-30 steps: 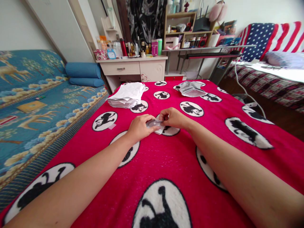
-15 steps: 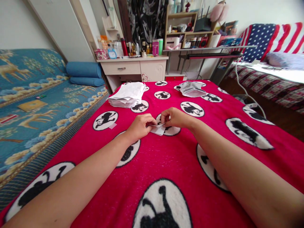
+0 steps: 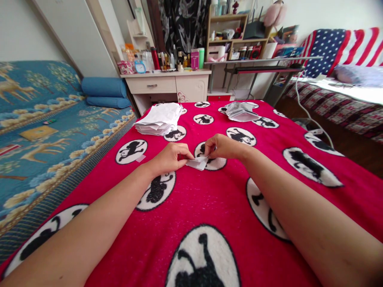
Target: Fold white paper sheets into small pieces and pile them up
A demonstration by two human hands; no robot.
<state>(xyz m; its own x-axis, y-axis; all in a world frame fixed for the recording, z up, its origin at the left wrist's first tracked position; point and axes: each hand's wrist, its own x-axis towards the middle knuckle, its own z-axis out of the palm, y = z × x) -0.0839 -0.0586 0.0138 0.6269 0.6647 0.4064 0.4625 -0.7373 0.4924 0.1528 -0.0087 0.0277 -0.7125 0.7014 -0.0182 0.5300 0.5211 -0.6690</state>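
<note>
A small folded piece of white paper [image 3: 197,163] lies low over the red patterned cloth [image 3: 206,199], between my two hands. My left hand [image 3: 172,156] pinches its left end between thumb and fingers. On the other side, the bent fingers of my right hand [image 3: 216,147] grip its right edge. Past my left hand rests a thick stack of white paper sheets [image 3: 161,118]. A smaller pile of folded papers [image 3: 241,111] sits at the far right of the cloth. Left of my left hand is a small pale scrap [image 3: 140,158].
A sofa with a blue deer-patterned cover [image 3: 60,131] runs along the left. Beyond the cloth stands a white dresser [image 3: 167,85] crowded with bottles. To its right are a desk [image 3: 260,63] and a bed [image 3: 344,89], with a white cable [image 3: 311,115] hanging between.
My left hand has shifted slightly left along the paper, and its fingers have straightened a little. The paper shows a flatter, wider fold. My right hand keeps its hold, slightly further right.
</note>
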